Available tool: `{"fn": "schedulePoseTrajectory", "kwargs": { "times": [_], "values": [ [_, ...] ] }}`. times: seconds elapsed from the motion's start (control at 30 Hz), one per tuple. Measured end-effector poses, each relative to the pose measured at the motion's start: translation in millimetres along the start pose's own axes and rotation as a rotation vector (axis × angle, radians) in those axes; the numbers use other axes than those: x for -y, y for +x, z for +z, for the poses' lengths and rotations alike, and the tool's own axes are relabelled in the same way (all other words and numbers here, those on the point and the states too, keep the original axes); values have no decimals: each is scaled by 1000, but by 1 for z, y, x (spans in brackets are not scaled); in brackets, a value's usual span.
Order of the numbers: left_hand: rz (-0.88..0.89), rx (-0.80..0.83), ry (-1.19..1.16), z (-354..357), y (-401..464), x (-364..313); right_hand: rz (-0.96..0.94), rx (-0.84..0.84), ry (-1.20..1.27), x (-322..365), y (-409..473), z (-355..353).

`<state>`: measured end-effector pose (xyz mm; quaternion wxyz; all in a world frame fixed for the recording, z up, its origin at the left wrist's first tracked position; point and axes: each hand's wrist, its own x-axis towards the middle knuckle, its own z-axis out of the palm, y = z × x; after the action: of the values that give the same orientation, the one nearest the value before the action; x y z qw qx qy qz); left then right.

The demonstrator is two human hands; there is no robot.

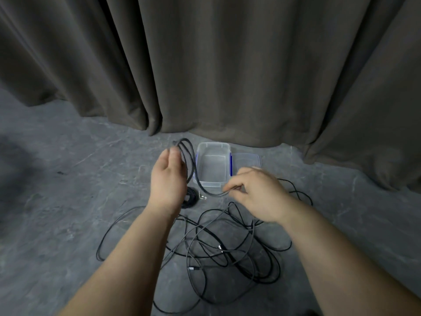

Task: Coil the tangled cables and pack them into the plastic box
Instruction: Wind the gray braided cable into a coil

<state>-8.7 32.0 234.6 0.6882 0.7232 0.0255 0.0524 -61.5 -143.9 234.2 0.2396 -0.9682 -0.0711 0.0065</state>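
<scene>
Several tangled cables [227, 247] sprawl on the floor [68, 213] below both hands. Left hand [168, 179] holds loops of one cable [190, 160]; right hand [257, 192] pinches its trailing end. Coiling looks underway; next, another wrap. Beyond the hands sits the open plastic box [213, 165], lid [247, 160] beside.

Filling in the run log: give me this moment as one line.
stage: coiling | left hand: holds cable loops | right hand: pinches cable | box: open, empty | tangle: on floor
</scene>
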Motion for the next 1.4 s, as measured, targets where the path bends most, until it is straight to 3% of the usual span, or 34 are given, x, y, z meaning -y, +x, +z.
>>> {"fn": "schedulePoseTrajectory", "kwargs": {
  "times": [0.1,0.23,0.4,0.5,0.7,0.83,1.0,1.17,1.27,1.4],
  "values": [
    [6,140,5,3,-3,3,-29,21,380,12,-2,-15],
    [-77,296,-74,11,-14,-2,-65,46,549,21,-5,-25],
    [-180,436,-151,22,-24,-5,89,-204,808,15,-2,-19],
    [-229,495,-223,25,-25,-5,193,-334,815,8,1,-15],
    [-260,551,-285,29,-29,-7,226,-538,895,-1,8,-8],
    [-264,538,-292,34,-37,-12,270,-695,667,-8,10,1],
    [-257,485,-282,35,-37,-12,330,-656,535,-1,9,10],
    [-345,259,-430,29,-24,-14,159,-363,525,2,2,12],
    [-388,296,-451,28,-24,-16,153,-359,615,5,2,16],
    [-301,412,-343,31,-32,-14,215,-407,668,5,6,13]
  ]
}}
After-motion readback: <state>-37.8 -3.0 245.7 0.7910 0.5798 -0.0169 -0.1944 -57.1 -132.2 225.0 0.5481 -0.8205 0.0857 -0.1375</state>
